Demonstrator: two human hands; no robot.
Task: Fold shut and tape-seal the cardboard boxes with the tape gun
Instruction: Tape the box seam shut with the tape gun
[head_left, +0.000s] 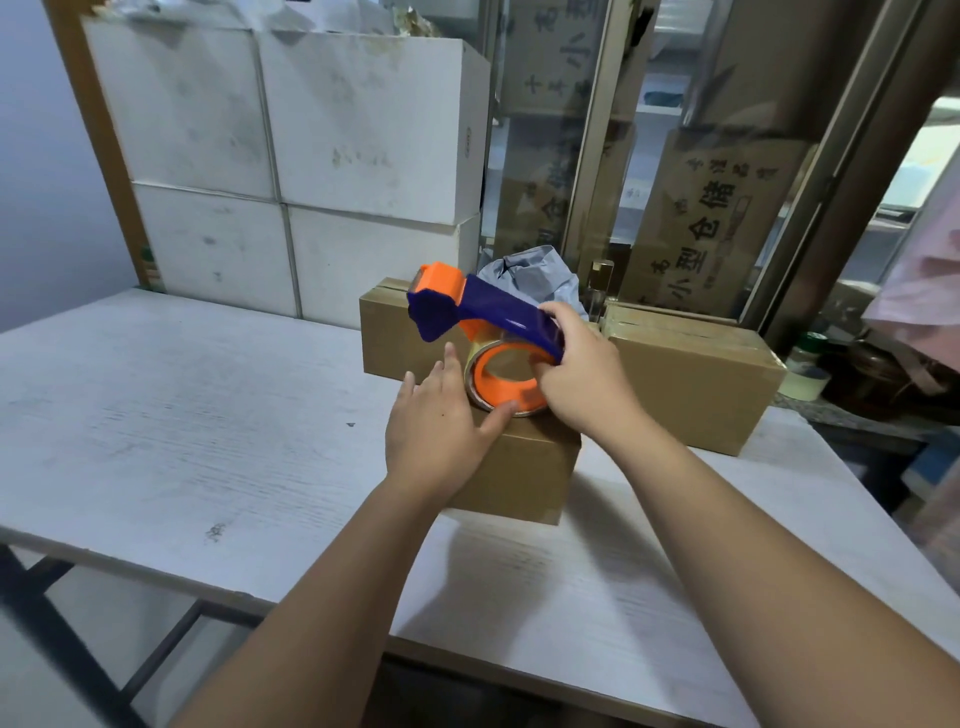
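**Asker:** Where is the tape gun?

**Describer:** It is in your right hand (582, 379). Your fingers are curled round the blue handle of the tape gun (467, 312). Its blue and orange head points away from you and to the left, and is lifted higher than the handle. The tape roll (506, 382), on an orange hub, sits low over the top of the small cardboard box (519, 467). I cannot tell whether it touches.

**Asker:** And the other hand?

**Describer:** Your left hand (441, 415) lies flat on the top of that same box, holding nothing. Its fingers are straight and point away from you. The thumb is stretched to the right, with its tip against the rim of the roll.

**Asker:** Where are the boxes?

**Describer:** The small box stands on a white table (208, 415), directly in front of you, and its top is hidden by your hands. A second cardboard box (395, 338) stands just behind it, with its flaps down. A long cardboard box (696, 384) lies to the right, closed and with shiny tape across its top. White cartons (311, 130) are stacked against the wall at the back left. A crumpled grey bag (530, 275) sits behind the tape gun.
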